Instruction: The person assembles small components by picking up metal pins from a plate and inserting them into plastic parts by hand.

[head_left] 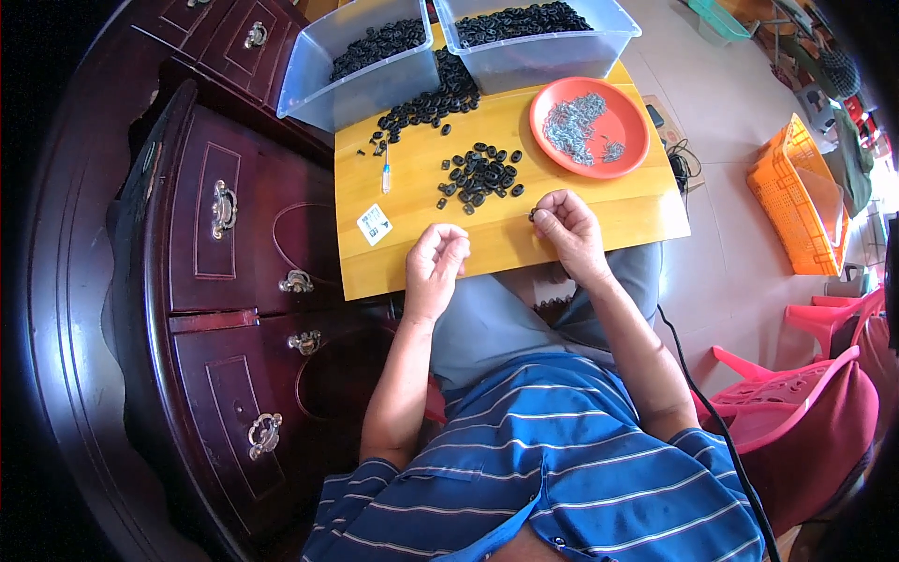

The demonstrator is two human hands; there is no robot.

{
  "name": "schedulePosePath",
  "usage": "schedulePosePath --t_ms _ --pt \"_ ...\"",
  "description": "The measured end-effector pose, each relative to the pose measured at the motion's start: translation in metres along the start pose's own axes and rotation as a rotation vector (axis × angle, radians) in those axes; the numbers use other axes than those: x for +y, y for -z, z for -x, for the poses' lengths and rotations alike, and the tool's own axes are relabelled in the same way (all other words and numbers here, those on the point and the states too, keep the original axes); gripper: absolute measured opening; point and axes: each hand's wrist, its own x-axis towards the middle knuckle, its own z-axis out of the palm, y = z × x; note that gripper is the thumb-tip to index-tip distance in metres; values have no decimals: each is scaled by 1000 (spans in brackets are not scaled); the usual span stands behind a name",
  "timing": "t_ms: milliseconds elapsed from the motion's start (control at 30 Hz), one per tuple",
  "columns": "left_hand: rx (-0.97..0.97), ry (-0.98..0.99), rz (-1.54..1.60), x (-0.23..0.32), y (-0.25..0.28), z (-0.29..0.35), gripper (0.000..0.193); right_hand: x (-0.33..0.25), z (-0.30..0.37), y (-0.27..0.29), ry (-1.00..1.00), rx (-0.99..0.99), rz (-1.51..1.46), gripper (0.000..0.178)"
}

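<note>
My right hand [573, 234] is above the table's near edge, pinching a small black plastic piece [533, 214] between thumb and fingertips. To its left, my left hand [437, 267] hovers with fingers curled and the thumb against them; whatever it may hold is hidden. Just beyond both hands lies a loose pile of small black oval plastic pieces [482, 175]. An orange-red plate [634, 117] at the right holds many small silvery metal parts [573, 125]. A thin screwdriver-like tool with a pale handle [386, 178] lies left of the pile.
Two translucent bins [323, 94] [524, 66] of black pieces stand at the far edge, with more pieces [440, 98] spilled between them. A white printed card [375, 225] lies at left. Dark wooden drawers [220, 206] flank the yellow table [506, 229]; an orange crate [796, 211] and pink chair [777, 403] stand right.
</note>
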Motion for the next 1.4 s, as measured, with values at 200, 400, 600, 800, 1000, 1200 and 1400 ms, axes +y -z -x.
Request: schedulePosePath --t_ms 200,400,600,800,1000,1200,1400 --pt "-112 2 331 21 -16 12 21 -7 7 -5 -4 62 -96 8" --pt "-154 49 376 18 -16 16 23 -20 30 -9 -40 38 -123 8" --pt "-68 34 254 5 -29 19 21 -29 43 -19 -63 40 -152 9" --pt "-79 102 290 11 -37 26 19 -29 53 -23 -111 11 -100 8" --pt "-124 95 262 12 -36 30 24 -19 60 -21 -168 -50 -87 8" --pt "-159 15 189 16 -38 31 29 -17 61 -25 -159 -55 -92 8" --pt "-153 -26 98 15 -38 31 30 -22 62 -27 -171 -49 -92 8"
